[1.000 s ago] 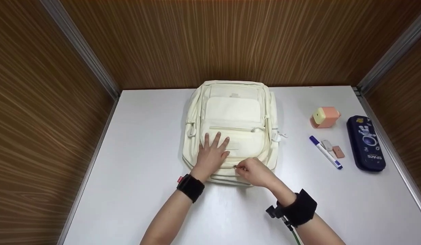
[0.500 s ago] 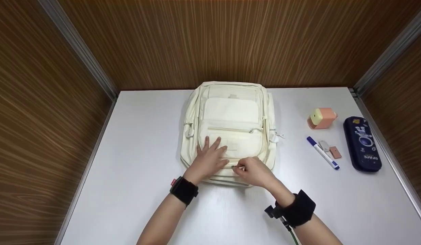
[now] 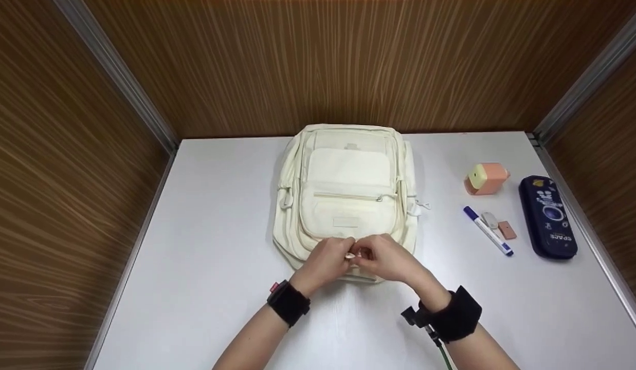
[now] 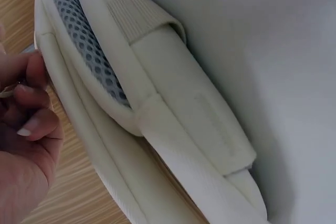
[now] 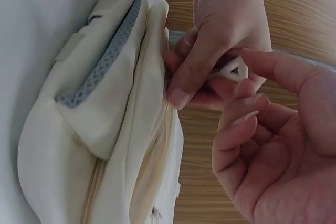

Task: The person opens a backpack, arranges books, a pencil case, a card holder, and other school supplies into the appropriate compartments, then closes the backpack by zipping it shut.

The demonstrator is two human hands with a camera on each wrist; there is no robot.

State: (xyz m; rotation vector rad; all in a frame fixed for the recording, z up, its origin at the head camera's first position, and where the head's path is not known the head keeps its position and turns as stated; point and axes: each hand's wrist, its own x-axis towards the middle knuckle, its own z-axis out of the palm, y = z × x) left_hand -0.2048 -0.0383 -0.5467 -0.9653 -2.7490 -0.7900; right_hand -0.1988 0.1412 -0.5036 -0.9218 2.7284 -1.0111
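A cream backpack (image 3: 348,167) lies on the white table, its front pockets facing up. My left hand (image 3: 324,261) is at the near end, pinching the fabric edge beside a zipper; the left wrist view shows its fingers curled. Facing it, my right hand (image 3: 388,258) has thumb and index fingertip at the tip of a white zipper pull (image 5: 234,69), pinching it. The pull sticks out between the two hands. Grey mesh padding (image 5: 102,59) shows on the bag's underside. The zipper slider is hidden by my left fingers.
To the right lie a blue-capped marker (image 3: 487,231), a small grey oval piece (image 3: 489,220), a pink eraser (image 3: 507,230) and a navy pencil case (image 3: 548,218). A pink-and-yellow pencil sharpener (image 3: 487,179) stands behind them. Wood-grain panels (image 3: 318,67) enclose the table.
My left hand has left its spread, flat position on the front pocket and moved toward me and right, curling its fingers at the bag's near edge beside my right hand, which stays nearly in place.
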